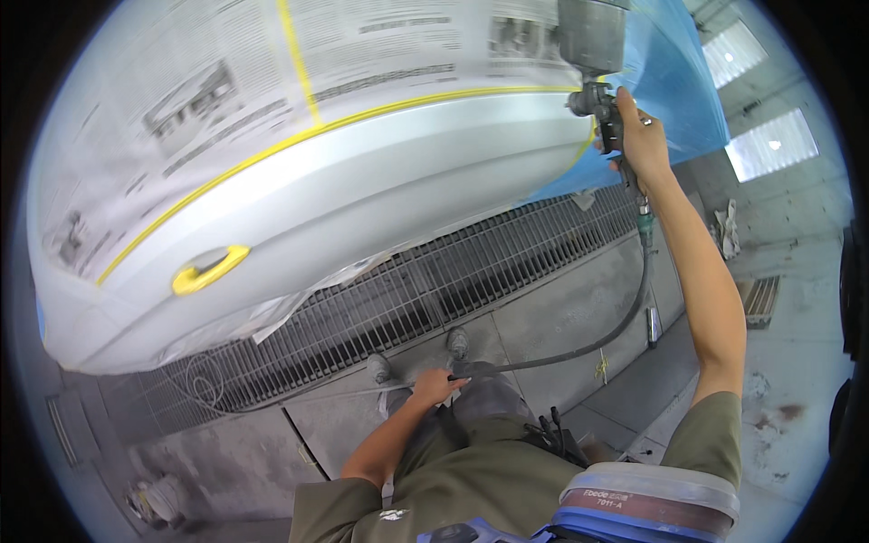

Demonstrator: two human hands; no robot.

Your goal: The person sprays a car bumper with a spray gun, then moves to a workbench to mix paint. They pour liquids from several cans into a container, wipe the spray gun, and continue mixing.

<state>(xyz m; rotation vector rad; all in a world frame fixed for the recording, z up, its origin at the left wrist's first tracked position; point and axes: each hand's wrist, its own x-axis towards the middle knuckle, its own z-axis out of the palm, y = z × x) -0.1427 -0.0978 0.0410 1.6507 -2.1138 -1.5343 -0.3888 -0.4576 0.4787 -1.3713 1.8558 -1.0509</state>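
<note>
A painter's right hand (644, 136) grips a grey metal spray gun (597, 68) at the silver car door panel (362, 204), masked with newspaper (181, 100); the left hand (436, 386), below the panel, holds the black air hose (579, 348) clear. Likely mid-coat; steady passes follow.

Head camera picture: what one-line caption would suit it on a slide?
Right hand aims a spray gun at a masked silver car panel; left hand holds the air hose.

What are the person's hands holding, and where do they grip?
Right hand holds the spray gun by its handle. Left hand holds the air hose partway along.
</note>
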